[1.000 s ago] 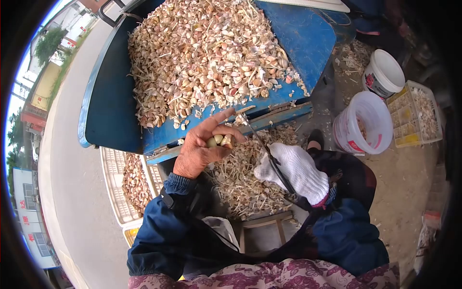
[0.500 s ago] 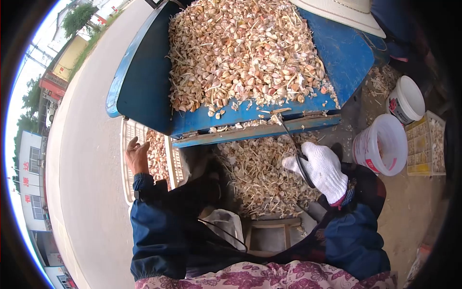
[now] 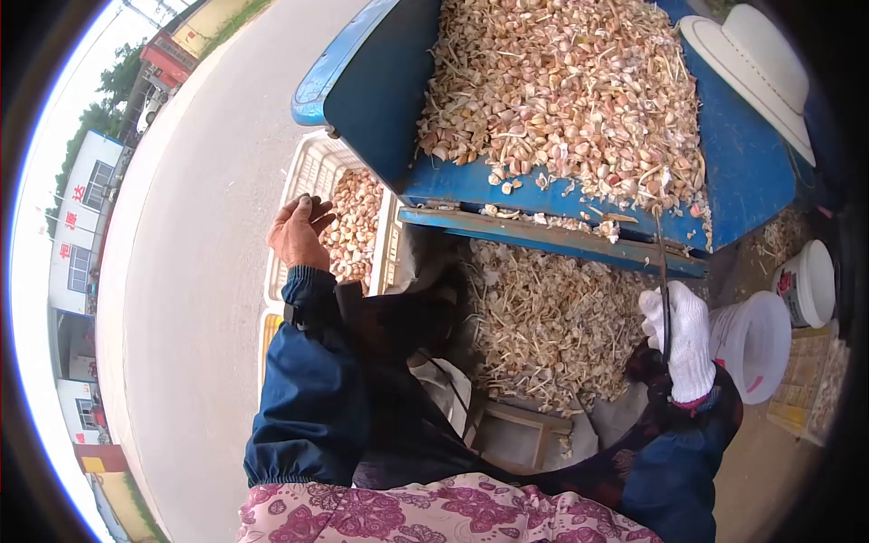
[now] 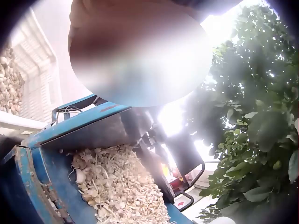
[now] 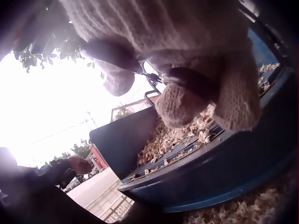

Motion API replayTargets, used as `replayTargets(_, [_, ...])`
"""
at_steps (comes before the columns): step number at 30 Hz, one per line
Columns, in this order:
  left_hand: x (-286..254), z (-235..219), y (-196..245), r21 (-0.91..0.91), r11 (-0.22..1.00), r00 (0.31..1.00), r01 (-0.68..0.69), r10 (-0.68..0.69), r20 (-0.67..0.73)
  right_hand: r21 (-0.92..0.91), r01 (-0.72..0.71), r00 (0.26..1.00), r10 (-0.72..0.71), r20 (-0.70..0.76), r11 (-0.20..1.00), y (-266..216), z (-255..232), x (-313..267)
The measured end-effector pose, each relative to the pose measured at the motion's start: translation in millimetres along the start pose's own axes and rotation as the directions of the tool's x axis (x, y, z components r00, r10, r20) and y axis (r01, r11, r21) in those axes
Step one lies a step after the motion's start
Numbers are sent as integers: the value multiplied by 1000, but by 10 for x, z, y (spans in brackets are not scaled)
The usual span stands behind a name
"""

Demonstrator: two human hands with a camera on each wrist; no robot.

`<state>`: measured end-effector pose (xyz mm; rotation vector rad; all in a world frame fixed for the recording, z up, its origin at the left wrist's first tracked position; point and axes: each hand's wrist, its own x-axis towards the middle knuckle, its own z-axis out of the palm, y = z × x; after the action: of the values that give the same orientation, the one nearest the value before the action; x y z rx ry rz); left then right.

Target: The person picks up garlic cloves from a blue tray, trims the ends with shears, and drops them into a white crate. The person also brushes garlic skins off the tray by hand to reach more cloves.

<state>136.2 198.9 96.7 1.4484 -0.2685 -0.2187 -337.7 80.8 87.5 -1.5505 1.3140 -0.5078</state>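
Scissors: I saw dark, thin blades, closed and pointing up toward the blue cart bed; the handles sat in my gloved right hand, fingers curled through them. The tips reached the lower edge of the bed.
Crate: white plastic lattice, resting on the ground beside the cart, partly under its overhang.
Trimmed garlic: pale pinkish bulbs, heaped loosely inside the crate, filling its middle.
Left hand: bare, I held it over the crate's near edge, just beside the garlic heap, palm down, fingers loosely bent; I could not tell whether it touched any bulb.
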Motion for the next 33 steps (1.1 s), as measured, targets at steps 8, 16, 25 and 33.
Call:
replayTargets(8, [-662, -1343, 104, -286, 871, 909, 399, -417, 1, 94, -170, 985, 173, -25, 981, -292, 370, 37])
replayTargets(16, [855, -1452, -1379, 445, 849, 943, 283, -332, 33, 180, -149, 986, 133, 100, 972, -276, 695, -32])
replayTargets(25, [1446, -855, -2693, 975, 222, 995, 1, -99, 22, 153, -361, 930, 368, -15, 920, -318, 1075, 333])
replayTargets(33, [1397, -1118, -2984, 793, 588, 987, 160, -108, -119, 24, -390, 920, 391, -35, 920, -333, 1259, 511])
